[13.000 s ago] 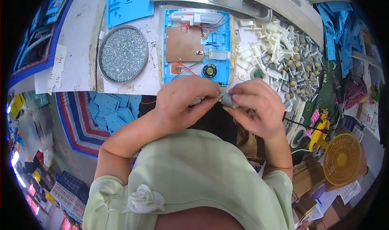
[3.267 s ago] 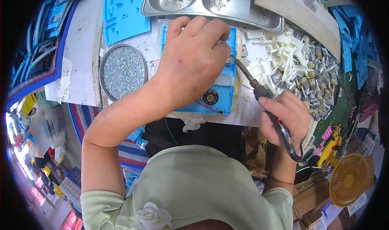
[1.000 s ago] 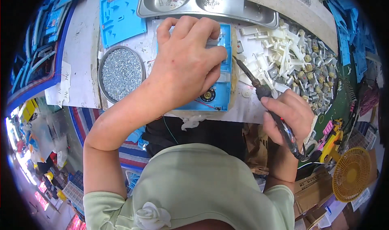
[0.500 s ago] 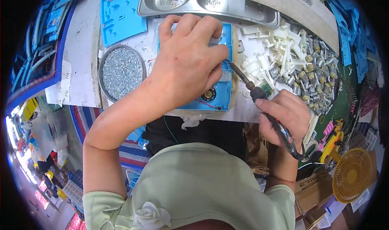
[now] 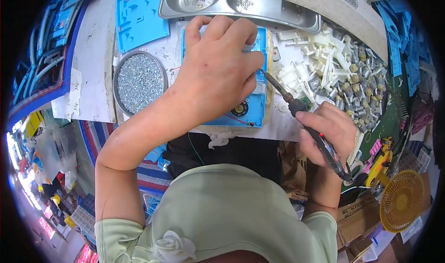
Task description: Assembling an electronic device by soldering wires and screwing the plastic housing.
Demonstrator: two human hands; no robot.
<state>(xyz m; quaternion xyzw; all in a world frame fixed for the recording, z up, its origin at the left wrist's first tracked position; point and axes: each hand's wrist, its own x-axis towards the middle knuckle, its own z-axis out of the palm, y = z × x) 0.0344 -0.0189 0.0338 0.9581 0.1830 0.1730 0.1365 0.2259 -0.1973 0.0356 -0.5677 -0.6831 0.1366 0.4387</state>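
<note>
At the tabletop's (image 5: 288, 127) near edge, my right hand (image 5: 330, 132) grips the soldering iron (image 5: 296, 106), slanting far-left to the blue casing (image 5: 257, 106); left hand's (image 5: 222, 63) hold hidden.

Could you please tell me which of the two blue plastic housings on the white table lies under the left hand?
The central housing, holding the round black speaker; the other housing, beyond the round metal dish, lies untouched.

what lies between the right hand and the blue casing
The head view shows the soldering iron there, over the white tabletop: handle in the right hand, tip at the blue casing.
</note>
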